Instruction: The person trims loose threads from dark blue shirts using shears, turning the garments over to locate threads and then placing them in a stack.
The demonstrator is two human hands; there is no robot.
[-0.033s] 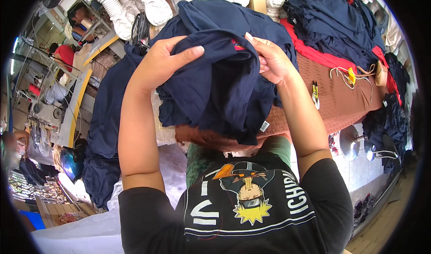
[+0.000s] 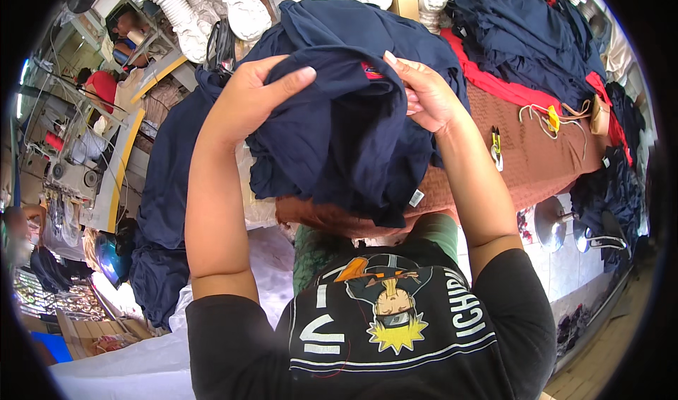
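Both my hands hold up a navy blue garment (image 2: 304,131), its opening spread toward me and its dark inside showing. On its left edge my left hand (image 2: 258,92) is closed, the thumb lying on top of the cloth and the other fingers hidden behind it. At the right edge my right hand (image 2: 422,92) pinches the fabric between thumb and fingers. A small red label (image 2: 372,71) shows inside the opening, near my right thumb. Below hangs a white tag (image 2: 416,198) at the lower right of the cloth. Behind it lies a pile of navy garments (image 2: 339,22).
A brown-covered table (image 2: 522,163) bears yellow-and-black thread snips (image 2: 496,149), a tangled cord (image 2: 554,123) and another navy pile (image 2: 522,36) over red cloth (image 2: 487,78). White wrapped bundles (image 2: 240,8) line the back. Sewing machines (image 2: 74,177) stand at left; a stool (image 2: 551,227) is at right.
My left hand and its thumb have shifted very slightly left, and the garment's opening edge has moved a little with them. My right hand keeps its pinch, almost still.
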